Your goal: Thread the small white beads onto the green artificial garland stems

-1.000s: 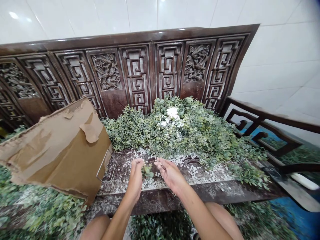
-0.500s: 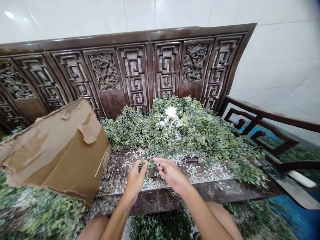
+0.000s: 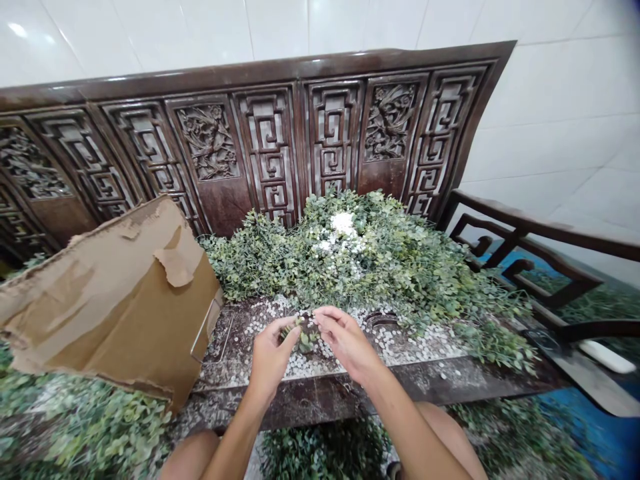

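My left hand [image 3: 269,359] is closed on a small green leafy sprig [image 3: 306,342], held between thumb and fingers above the wooden bench seat [image 3: 320,397]. Just to its right, my right hand [image 3: 346,341] has thumb and fingertips pinched together; anything between them is too small to make out. Its fingertips are a short gap from the sprig. Small white discs [image 3: 400,345] lie scattered over the seat under and around both hands. Behind them rises a large heap of green sprigs [image 3: 400,267], with a pile of white discs [image 3: 343,225] on it.
A torn cardboard piece [image 3: 120,300] leans at the left beside a bent metal wire frame [image 3: 204,333]. The carved bench back [image 3: 217,203] stands behind the heap, its armrest [image 3: 545,230] at the right. More greenery [image 3: 320,450] lies below the seat's front edge.
My right hand has shifted slightly up and to the right, away from the sprig. The sprig in my left hand now sits a little lower and is turned differently.
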`<state>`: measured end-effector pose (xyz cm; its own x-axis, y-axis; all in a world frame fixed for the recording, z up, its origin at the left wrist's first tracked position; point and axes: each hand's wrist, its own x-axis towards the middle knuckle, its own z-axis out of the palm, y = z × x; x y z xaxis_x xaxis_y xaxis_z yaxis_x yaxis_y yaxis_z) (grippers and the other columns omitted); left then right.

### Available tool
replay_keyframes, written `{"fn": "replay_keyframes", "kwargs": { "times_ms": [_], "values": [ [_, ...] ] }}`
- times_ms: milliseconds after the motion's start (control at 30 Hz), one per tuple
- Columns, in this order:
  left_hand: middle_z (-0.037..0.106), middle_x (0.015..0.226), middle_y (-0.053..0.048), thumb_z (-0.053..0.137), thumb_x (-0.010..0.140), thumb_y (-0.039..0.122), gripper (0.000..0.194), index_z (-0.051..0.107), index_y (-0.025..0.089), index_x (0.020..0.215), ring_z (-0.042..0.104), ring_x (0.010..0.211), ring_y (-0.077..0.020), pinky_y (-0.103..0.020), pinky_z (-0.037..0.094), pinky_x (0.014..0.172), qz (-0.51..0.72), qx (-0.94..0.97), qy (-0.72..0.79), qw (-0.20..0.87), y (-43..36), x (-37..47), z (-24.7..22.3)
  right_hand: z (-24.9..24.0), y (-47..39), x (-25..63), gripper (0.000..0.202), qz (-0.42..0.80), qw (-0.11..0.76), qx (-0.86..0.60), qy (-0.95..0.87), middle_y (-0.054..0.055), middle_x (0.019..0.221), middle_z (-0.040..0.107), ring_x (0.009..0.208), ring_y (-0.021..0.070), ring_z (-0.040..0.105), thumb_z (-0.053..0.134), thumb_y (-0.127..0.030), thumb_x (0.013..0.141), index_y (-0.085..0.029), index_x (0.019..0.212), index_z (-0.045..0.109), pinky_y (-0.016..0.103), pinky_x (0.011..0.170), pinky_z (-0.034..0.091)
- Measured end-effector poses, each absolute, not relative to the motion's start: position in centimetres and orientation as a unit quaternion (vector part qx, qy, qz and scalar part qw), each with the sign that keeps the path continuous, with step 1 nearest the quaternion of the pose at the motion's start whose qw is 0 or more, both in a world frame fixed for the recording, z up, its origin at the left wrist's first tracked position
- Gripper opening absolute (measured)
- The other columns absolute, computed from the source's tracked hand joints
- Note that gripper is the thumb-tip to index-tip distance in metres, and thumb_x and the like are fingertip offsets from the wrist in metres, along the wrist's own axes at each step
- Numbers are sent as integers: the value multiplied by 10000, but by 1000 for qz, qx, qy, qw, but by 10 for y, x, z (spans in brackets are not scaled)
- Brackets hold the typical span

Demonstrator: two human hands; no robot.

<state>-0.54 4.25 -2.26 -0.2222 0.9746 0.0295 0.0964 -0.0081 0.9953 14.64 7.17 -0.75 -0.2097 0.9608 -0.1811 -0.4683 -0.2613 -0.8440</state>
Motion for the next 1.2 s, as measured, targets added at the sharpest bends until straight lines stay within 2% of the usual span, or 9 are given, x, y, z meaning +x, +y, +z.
{"fn": "replay_keyframes", "kwargs": {
  "times_ms": [100,333,433,533,700,933,1100,1200],
  "values": [
    [737,907,-80,709,731,375,269,716,151,880,643,878,-225,-324,481,823,541,460,576,405,42,-6,-22,-8,72,147,242,696,504,-386,-337,8,718,606,559,80,406,785,-329,635,-174,812,731,207,491,279],
    [718,886,-67,650,794,396,267,700,152,890,618,817,-199,-287,464,753,532,477,576,396,41,-9,-23,-9,70,147,250,660,482,-397,-417,22,772,632,550,81,383,698,-331,739,-163,921,733,212,521,301],
    [715,852,-62,658,783,381,251,706,149,867,616,798,-202,-288,461,738,531,487,569,396,40,-7,-21,-8,69,146,234,610,480,-414,-476,25,807,656,591,104,446,683,-343,765,-182,933,705,216,543,337],
    [700,785,-49,663,771,355,207,700,154,800,604,771,-199,-285,455,721,529,498,569,385,39,-7,-19,-6,69,145,190,561,484,-422,-522,25,804,663,668,140,516,675,-361,778,-191,861,691,226,584,375],
    [666,720,-25,630,780,306,153,681,172,726,577,718,-180,-263,432,684,508,545,565,355,39,-10,-19,-4,70,148,192,520,457,-404,-598,25,829,671,719,160,546,616,-369,836,-199,854,703,250,647,408],
    [669,687,-19,593,749,254,134,676,182,673,584,696,-183,-262,428,679,471,591,558,343,36,-7,-15,-6,70,146,206,511,441,-396,-622,28,796,683,708,164,571,609,-362,840,-194,840,727,245,615,419],
    [705,728,-24,586,783,283,165,707,182,736,610,713,-192,-269,443,679,463,588,568,343,35,-4,-15,-9,71,146,204,519,439,-395,-618,38,810,699,745,176,594,614,-349,837,-185,841,735,262,674,443],
    [705,720,-25,598,789,295,168,710,183,733,614,706,-193,-271,455,672,475,579,564,349,35,-3,-16,-8,71,146,205,529,436,-403,-606,38,807,701,716,167,586,624,-353,830,-185,837,740,257,655,439]
  ]
}}
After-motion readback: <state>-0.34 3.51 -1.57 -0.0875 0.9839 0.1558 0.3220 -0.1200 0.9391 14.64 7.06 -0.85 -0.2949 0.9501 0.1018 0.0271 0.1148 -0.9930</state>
